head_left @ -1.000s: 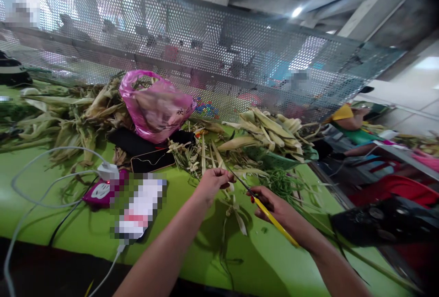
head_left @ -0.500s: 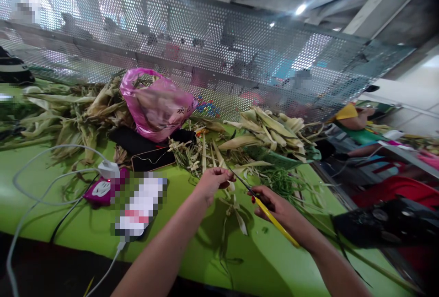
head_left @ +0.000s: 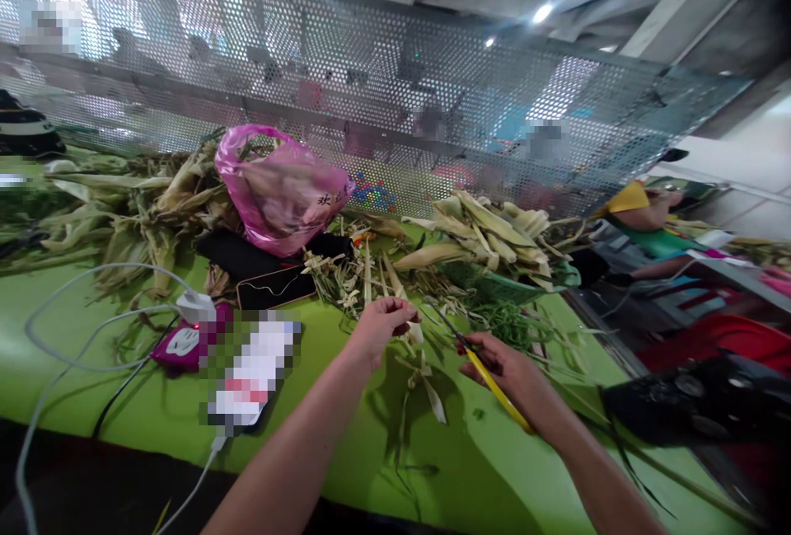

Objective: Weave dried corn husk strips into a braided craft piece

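Note:
My left hand [head_left: 384,325] is closed in a pinch over the middle of the table. A pale corn husk strip [head_left: 414,333] shows just under its fingertips, and knotted husk pieces [head_left: 423,370] lie below. To the right, my right hand [head_left: 503,366] is wrapped round a yellow-handled tool [head_left: 498,391] with a long, thin dark metal tip. That tip points up and left, a short way from my left fingertips. The tool's exact kind is hard to make out. A small red spot shows beside my right fingers.
Husk scraps [head_left: 346,279] lie beyond my hands. A green basket [head_left: 507,286] heaped with dried husks [head_left: 488,230] stands behind. At left are a pink bag [head_left: 281,197], a dark phone [head_left: 275,288], a lit phone [head_left: 256,370] and a purple power strip [head_left: 189,341] with white cables.
My right hand has shifted slightly, and the tool's tip has drawn a little away from my left fingertips. My left hand has barely moved and keeps its pinch.

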A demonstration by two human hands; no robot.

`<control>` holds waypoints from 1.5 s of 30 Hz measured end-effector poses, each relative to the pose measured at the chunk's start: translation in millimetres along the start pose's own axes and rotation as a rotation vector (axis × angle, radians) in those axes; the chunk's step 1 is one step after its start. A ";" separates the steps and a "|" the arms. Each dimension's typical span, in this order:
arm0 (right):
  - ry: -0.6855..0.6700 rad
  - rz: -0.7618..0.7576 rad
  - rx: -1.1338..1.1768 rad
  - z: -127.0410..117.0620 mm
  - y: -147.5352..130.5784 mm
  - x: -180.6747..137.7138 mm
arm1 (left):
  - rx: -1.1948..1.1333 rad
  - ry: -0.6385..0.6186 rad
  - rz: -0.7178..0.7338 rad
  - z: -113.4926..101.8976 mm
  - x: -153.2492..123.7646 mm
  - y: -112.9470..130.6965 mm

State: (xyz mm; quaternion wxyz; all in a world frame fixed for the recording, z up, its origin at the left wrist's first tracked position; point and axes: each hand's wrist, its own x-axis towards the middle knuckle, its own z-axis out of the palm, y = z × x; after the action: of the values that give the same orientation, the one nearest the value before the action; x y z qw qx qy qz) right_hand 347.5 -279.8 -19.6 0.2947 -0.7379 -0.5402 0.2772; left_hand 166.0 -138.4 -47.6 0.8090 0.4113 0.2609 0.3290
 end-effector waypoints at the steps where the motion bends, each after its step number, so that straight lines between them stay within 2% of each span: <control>1: 0.034 0.006 -0.065 -2.9 3.0 1.0 | -0.002 0.006 0.006 -0.5 0.3 -0.1; 5: 0.176 0.059 -0.469 -20.3 18.4 4.5 | 0.013 0.041 0.035 -0.9 1.9 -1.6; 9: 0.249 -0.063 -0.631 -29.4 20.2 5.9 | 0.043 0.047 0.081 2.4 0.6 -1.3; 12: 0.309 -0.150 -0.441 -16.1 0.3 10.3 | 0.064 0.049 0.105 7.3 -3.0 1.4; 15: 0.247 -0.192 0.002 10.7 -25.3 20.7 | 0.078 0.037 0.135 11.4 -6.0 3.5; 17: 0.211 -0.168 0.178 27.8 -38.0 29.2 | 0.087 0.037 0.157 12.4 -6.5 3.9; 22: 0.289 -0.163 0.263 47.4 -51.9 41.6 | 0.093 0.058 0.194 10.6 -5.4 3.9; 29: 0.253 -0.202 0.304 43.4 -51.8 46.4 | 0.087 0.049 0.154 10.4 -4.4 2.7; 32: 0.292 -0.225 0.279 34.2 -44.2 51.1 | 0.270 0.016 0.154 7.2 -3.6 2.5; 36: 0.397 -0.200 0.366 24.1 -25.7 55.4 | 0.868 -0.095 0.234 0.8 -9.1 4.5; 39: 0.388 -0.163 0.479 22.4 -12.4 54.9 | 1.187 -0.229 0.311 0.9 -16.4 2.3; 42: 0.364 -0.152 0.549 21.8 -6.2 52.9 | 1.309 -0.253 0.343 5.9 -21.8 -3.6; 45: 0.354 -0.165 0.555 19.5 -6.5 50.5 | 1.309 -0.260 0.331 10.9 -24.0 -5.3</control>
State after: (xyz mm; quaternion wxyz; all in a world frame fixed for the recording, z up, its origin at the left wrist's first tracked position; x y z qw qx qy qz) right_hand 342.4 -227.1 -32.5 0.5950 -0.6199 -0.4425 0.2567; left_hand 159.7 -164.1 -42.8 0.3580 0.8859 0.2403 0.1710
